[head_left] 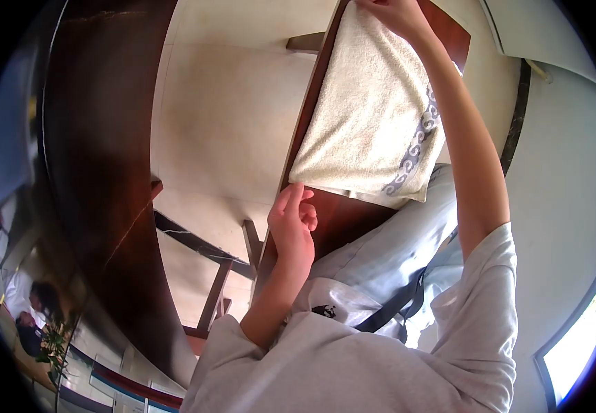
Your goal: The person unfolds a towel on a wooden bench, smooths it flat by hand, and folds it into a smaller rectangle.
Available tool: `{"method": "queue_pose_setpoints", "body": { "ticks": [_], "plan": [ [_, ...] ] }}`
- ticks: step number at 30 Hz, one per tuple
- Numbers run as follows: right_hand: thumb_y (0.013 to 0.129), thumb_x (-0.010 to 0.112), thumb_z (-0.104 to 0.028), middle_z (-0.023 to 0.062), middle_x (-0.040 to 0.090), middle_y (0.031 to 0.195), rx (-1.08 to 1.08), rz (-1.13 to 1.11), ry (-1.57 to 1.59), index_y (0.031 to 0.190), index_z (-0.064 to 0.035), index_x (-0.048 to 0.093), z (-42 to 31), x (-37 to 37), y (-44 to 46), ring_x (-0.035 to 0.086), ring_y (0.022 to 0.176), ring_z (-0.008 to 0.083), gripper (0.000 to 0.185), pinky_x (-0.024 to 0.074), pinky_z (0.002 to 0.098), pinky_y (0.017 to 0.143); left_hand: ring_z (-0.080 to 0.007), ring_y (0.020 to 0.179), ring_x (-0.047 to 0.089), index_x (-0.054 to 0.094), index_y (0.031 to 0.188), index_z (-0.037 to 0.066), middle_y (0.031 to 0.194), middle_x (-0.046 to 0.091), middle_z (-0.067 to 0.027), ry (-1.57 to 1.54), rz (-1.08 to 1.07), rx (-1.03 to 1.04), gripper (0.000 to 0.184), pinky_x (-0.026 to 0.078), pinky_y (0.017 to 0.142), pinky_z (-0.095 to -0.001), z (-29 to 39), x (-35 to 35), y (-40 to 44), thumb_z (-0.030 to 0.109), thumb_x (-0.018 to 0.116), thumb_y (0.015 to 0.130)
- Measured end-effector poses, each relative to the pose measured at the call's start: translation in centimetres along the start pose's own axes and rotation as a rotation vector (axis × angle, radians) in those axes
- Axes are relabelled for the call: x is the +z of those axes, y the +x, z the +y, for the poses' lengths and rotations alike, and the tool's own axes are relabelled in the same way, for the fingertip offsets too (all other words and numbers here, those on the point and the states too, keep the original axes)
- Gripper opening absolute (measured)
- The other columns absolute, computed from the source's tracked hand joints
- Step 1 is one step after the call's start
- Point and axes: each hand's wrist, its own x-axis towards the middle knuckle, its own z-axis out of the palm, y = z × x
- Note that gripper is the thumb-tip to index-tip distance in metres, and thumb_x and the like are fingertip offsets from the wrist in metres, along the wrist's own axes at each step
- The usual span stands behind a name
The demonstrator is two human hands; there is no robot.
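Note:
A cream towel (373,103) with a grey-blue scroll-pattern band lies spread over a dark red-brown wooden bench (356,217). My left hand (292,219) is at the towel's near left corner, thumb and index finger pinched on it and the other fingers loosely curled. At the far end, my right hand (398,15) reaches out with its fingers closed on the towel's far edge. The top of the frame cuts off part of that hand. Small ripples run across the cloth, and its patterned border is on the right, partly behind my right forearm.
Left of the bench, beyond a strip of pale tiled floor (222,124), stands a large dark wooden table (98,138). A grey-white cushion or bag (387,241) with a black strap (394,306) lies beside me. A white wall (552,165) rises at right.

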Motion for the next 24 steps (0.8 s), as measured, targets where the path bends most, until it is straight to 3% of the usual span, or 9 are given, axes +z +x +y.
{"method": "queue_pose_setpoints", "body": {
  "ticks": [7, 14, 16, 18, 20, 21, 22, 23, 24],
  "plan": [
    [0.084, 0.073, -0.026, 0.0200, 0.072, 0.087, -0.017, 0.057, -0.001, 0.092, -0.0003, 0.075, -1.3, 1.9, 1.2, 0.072, 0.081, 0.0284, 0.027, 0.0559, 0.0384, 0.073, -0.0061, 0.056, 0.052, 0.067, 0.100, 0.007, 0.082, 0.064, -0.0006, -0.009, 0.072, 0.078, 0.014, 0.034, 0.046, -0.0241, 1.5, -0.6, -0.2, 0.020, 0.068, 0.096],
    [0.085, 0.069, -0.022, 0.0206, 0.070, 0.084, -0.095, 0.151, -0.049, 0.089, 0.0004, 0.072, -1.9, 2.9, 0.3, 0.070, 0.080, 0.0347, 0.023, 0.0548, 0.0426, 0.073, -0.0059, 0.043, 0.041, 0.065, 0.098, 0.004, 0.074, 0.057, -0.0012, 0.161, 0.023, 0.126, 0.015, 0.024, 0.037, -0.0219, 0.8, -2.5, 0.8, 0.018, 0.069, 0.095],
    [0.085, 0.069, -0.022, 0.0201, 0.069, 0.083, -0.087, 0.159, -0.075, 0.089, 0.0002, 0.071, -1.8, 3.1, 0.0, 0.069, 0.081, 0.0360, 0.022, 0.0543, 0.0435, 0.074, -0.0051, 0.044, 0.042, 0.064, 0.100, 0.004, 0.075, 0.057, -0.0014, 0.130, 0.008, 0.110, 0.014, 0.025, 0.038, -0.0214, 1.4, -2.6, 0.6, 0.017, 0.068, 0.096],
    [0.086, 0.069, -0.020, 0.0184, 0.067, 0.095, -0.178, 0.211, -0.151, 0.100, -0.0033, 0.068, -1.6, 3.8, -0.2, 0.065, 0.093, 0.0363, 0.022, 0.0518, 0.0444, 0.081, -0.0044, 0.046, 0.042, 0.062, 0.102, 0.004, 0.076, 0.057, -0.0015, 0.089, -0.008, 0.101, 0.014, 0.026, 0.039, -0.0210, 1.6, -2.4, 0.3, 0.016, 0.067, 0.097],
    [0.086, 0.069, -0.020, 0.0179, 0.064, 0.104, -0.218, 0.297, -0.185, 0.108, -0.0062, 0.066, -3.7, 3.2, -2.0, 0.061, 0.101, 0.0359, 0.026, 0.0492, 0.0451, 0.086, -0.0084, 0.064, 0.053, 0.059, 0.108, 0.005, 0.083, 0.058, -0.0022, 0.126, 0.067, 0.446, 0.018, 0.040, 0.053, -0.0238, 1.6, -2.3, -0.2, 0.016, 0.066, 0.096],
    [0.086, 0.069, -0.020, 0.0173, 0.061, 0.113, -0.258, 0.383, -0.221, 0.116, -0.0091, 0.063, -4.9, 2.8, -3.5, 0.057, 0.110, 0.0354, 0.032, 0.0466, 0.0458, 0.091, -0.0084, 0.064, 0.053, 0.059, 0.108, 0.005, 0.083, 0.058, -0.0022, 0.128, 0.068, 0.450, 0.018, 0.040, 0.053, -0.0238, 1.9, -1.8, 0.2, 0.016, 0.066, 0.096],
    [0.086, 0.070, -0.020, 0.0186, 0.058, 0.122, -0.382, 0.342, -0.205, 0.120, -0.0108, 0.061, -5.9, 2.5, -4.9, 0.053, 0.119, 0.0339, 0.037, 0.0431, 0.0476, 0.098, -0.0153, 0.082, 0.057, 0.056, 0.117, 0.003, 0.096, 0.060, -0.0068, 0.507, -0.003, 0.863, 0.026, 0.045, 0.067, -0.0289, 2.5, -0.7, 1.3, 0.016, 0.065, 0.096],
    [0.093, 0.061, -0.029, 0.0058, 0.070, 0.098, -0.523, 0.436, -0.253, 0.109, -0.0137, 0.070, -5.7, 3.5, -6.0, 0.062, 0.109, 0.0222, 0.024, 0.0454, 0.0469, 0.101, -0.0222, 0.100, 0.061, 0.053, 0.125, 0.001, 0.109, 0.063, -0.0114, 0.897, -0.077, 1.265, 0.034, 0.050, 0.081, -0.0340, 3.1, 0.5, 2.3, 0.016, 0.064, 0.097],
    [0.093, 0.060, -0.030, 0.0047, 0.070, 0.096, -0.638, 0.312, -0.248, 0.106, -0.0135, 0.071, -5.3, 4.5, -6.8, 0.060, 0.110, 0.0217, 0.023, 0.0402, 0.0488, 0.107, -0.0292, 0.114, 0.055, 0.048, 0.133, 0.000, 0.122, 0.059, -0.0159, 0.969, -0.124, 1.310, 0.042, 0.045, 0.093, -0.0395, 3.5, 2.2, 3.2, 0.019, 0.062, 0.098]
  ]
}}
